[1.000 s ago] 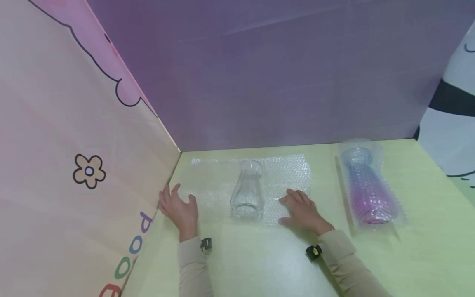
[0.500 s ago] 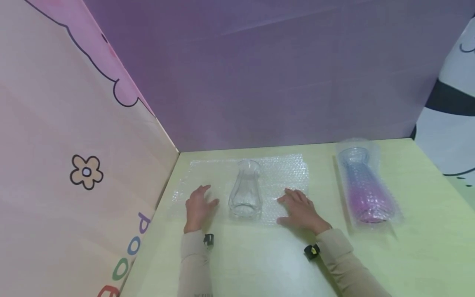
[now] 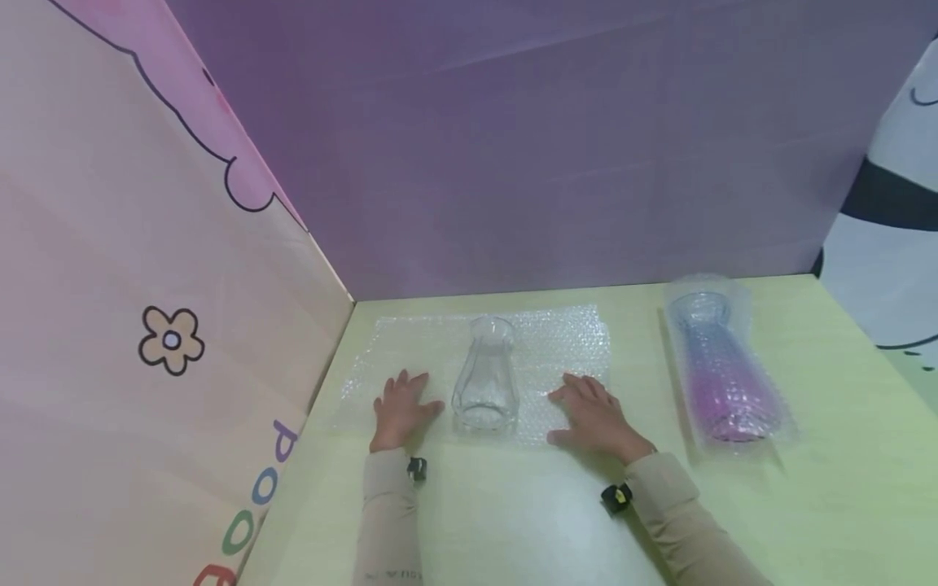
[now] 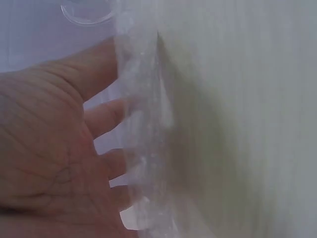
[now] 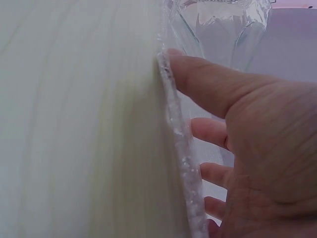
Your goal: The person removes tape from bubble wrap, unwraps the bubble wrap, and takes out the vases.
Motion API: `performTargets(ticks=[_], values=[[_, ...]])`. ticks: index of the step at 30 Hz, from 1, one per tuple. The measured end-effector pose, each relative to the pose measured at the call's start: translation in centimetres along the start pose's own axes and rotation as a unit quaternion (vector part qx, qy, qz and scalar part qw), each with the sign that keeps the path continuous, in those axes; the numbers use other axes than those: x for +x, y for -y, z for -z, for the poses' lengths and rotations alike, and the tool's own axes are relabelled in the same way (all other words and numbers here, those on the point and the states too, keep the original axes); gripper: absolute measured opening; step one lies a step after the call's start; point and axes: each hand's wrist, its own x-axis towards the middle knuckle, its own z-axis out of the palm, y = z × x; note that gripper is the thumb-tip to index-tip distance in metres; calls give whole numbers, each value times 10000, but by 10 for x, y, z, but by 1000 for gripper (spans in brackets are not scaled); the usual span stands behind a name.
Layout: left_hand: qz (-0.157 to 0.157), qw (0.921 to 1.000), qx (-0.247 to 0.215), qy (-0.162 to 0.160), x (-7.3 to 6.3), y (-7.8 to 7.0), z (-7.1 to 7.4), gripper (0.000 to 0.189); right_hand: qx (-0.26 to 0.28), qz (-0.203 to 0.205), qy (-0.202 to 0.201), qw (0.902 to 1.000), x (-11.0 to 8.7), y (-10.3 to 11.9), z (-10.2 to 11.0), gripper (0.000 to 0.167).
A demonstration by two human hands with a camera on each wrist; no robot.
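A clear glass vase [image 3: 487,374] lies on its side on a flat sheet of bubble wrap [image 3: 560,334], its wide base toward me. On the sheet's left part my left hand [image 3: 401,413] rests with spread fingers, just left of the vase. My right hand [image 3: 595,417] rests over the sheet's lower right part, fingers spread and thumb toward the vase. In the left wrist view the fingertips meet the bubble wrap [image 4: 143,124] near its edge. The right wrist view shows the thumb [image 5: 208,82] at the edge of the wrap, with part of the vase [image 5: 223,29] beyond.
To the right lies a second vase [image 3: 729,374], blue to pink, wrapped in bubble wrap. The pale yellow table [image 3: 513,521] meets a purple wall panel [image 3: 513,163] at the back. A printed panel [image 3: 95,366] stands along the left side.
My left hand has moved right from the table's left edge onto the bubble wrap, closer to the clear vase. The right hand and both vases have stayed in place.
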Motion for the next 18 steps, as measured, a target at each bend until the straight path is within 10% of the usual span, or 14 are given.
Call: performTargets(ticks=[18], values=[[287, 9977, 6, 613, 4, -4, 9, 71, -46, 12, 106, 9999, -1, 3, 5, 68]])
